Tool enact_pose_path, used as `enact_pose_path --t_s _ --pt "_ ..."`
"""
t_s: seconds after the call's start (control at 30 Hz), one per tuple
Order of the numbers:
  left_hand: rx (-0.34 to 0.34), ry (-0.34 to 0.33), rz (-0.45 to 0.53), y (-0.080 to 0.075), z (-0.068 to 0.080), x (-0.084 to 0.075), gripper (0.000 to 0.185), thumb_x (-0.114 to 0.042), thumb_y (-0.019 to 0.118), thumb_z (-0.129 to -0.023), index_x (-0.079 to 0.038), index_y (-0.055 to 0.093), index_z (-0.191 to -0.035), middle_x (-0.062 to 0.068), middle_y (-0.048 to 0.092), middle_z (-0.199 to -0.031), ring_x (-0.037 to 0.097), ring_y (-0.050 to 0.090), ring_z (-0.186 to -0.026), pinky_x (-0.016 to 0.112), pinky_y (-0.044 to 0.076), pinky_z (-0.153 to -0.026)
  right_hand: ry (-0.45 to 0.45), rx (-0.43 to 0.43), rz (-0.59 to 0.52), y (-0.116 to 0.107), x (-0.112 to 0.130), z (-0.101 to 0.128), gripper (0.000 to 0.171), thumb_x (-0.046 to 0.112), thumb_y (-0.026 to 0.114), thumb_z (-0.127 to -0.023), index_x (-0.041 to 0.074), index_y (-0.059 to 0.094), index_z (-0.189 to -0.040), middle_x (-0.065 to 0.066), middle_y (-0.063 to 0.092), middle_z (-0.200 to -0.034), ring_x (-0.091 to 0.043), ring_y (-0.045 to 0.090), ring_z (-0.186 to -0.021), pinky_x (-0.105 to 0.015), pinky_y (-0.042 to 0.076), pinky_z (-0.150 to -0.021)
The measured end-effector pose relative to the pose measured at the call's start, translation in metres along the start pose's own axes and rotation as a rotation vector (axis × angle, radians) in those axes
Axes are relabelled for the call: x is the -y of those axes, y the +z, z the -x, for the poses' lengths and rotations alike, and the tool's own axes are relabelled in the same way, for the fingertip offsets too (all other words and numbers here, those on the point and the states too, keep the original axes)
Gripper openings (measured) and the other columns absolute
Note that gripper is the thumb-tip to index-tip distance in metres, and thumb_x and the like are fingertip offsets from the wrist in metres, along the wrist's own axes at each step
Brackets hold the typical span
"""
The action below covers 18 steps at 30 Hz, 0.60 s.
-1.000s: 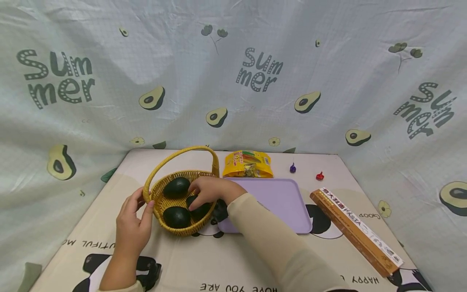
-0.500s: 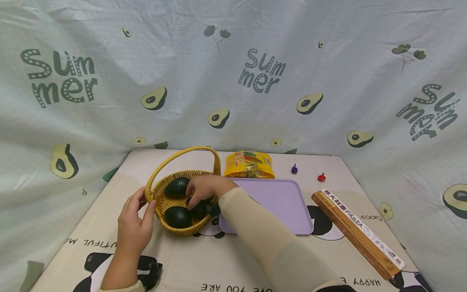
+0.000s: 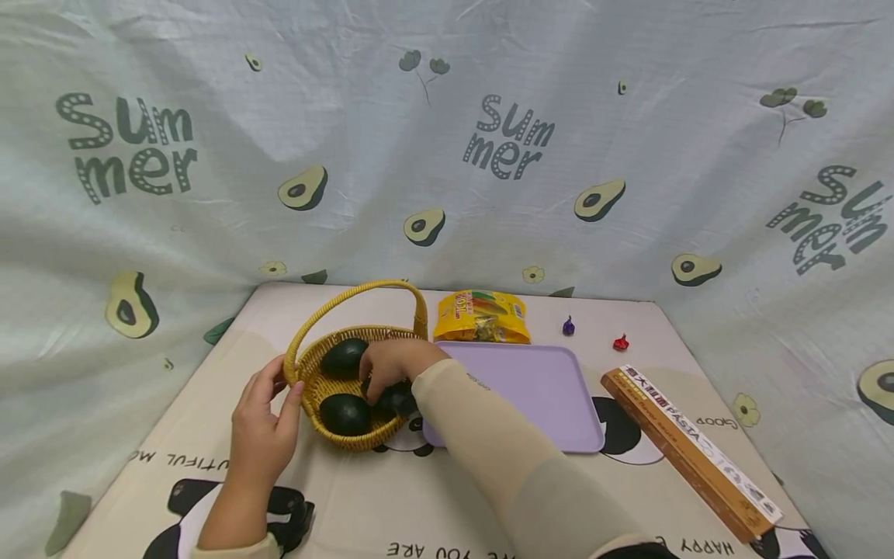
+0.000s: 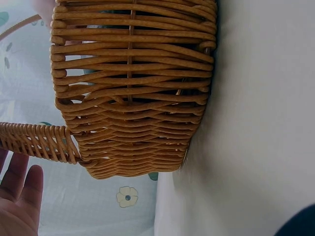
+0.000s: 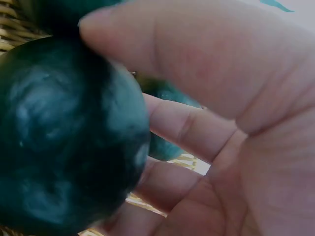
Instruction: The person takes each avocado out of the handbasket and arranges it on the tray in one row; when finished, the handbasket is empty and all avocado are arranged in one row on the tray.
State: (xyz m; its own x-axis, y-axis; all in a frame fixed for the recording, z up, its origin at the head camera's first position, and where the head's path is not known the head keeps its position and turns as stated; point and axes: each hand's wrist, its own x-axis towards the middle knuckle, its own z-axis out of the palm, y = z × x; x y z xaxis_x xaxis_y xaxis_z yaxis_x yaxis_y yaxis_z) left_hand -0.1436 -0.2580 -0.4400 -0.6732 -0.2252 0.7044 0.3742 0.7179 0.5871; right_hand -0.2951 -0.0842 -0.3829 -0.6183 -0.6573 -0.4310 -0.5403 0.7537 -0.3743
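Observation:
A yellow wicker basket (image 3: 356, 442) with a tall handle (image 3: 342, 299) stands on the left of the table. My left hand (image 3: 265, 427) holds it where the handle meets the rim, fingers behind and thumb in front. Several dark green avocados lie inside; one (image 3: 347, 359) is at the back and another (image 3: 345, 414) at the front left. My right hand (image 3: 400, 363) reaches into the basket, thumb and fingers around a third avocado (image 3: 398, 400), partly hidden beneath the hand. In the right wrist view, a dark avocado (image 5: 64, 142) fills the left side, with fingers behind it.
A lilac tray (image 3: 538, 388) lies right of the basket, partly behind the right sleeve. Behind it is a yellow snack bag (image 3: 482, 314). A purple-wrapped candy (image 3: 569, 327), a red-wrapped candy (image 3: 621, 342) and a long pasta box (image 3: 691, 450) lie farther right.
The right hand has shifted slightly within the basket, and its avocado sits a little farther right relative to the fingers. The left hand keeps its hold. The whole view has drifted slightly.

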Motion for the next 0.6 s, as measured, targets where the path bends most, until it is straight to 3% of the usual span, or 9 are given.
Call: enact_pose_path --t_s 0.37,0.6 --pt "0.001 -0.005 -0.009 0.0005 -0.0001 -0.0010 0.050 0.006 0.068 -0.094 0.002 0.054 -0.142 0.020 0.063 -0.121 0.039 0.063 -0.112 -0.001 0.035 -0.103 -0.033 0.010 0.012 0.0021 -0.0033 -0.0007 0.044 0.035 0.079 -0.088 0.024 0.070 -0.130 0.005 0.064 -0.135 -0.013 0.057 -0.120 -0.034 0.053 -0.101" --pt "-0.004 -0.001 -0.011 0.0010 -0.0005 -0.0013 0.050 0.006 0.069 -0.093 0.002 0.055 -0.141 0.020 0.063 -0.121 0.039 0.063 -0.112 -0.001 0.035 -0.103 -0.091 0.007 -0.070 0.0008 -0.0081 -0.0008 0.032 0.033 0.071 -0.094 0.025 0.073 -0.126 0.006 0.065 -0.129 -0.012 0.058 -0.112 -0.034 0.057 -0.092"
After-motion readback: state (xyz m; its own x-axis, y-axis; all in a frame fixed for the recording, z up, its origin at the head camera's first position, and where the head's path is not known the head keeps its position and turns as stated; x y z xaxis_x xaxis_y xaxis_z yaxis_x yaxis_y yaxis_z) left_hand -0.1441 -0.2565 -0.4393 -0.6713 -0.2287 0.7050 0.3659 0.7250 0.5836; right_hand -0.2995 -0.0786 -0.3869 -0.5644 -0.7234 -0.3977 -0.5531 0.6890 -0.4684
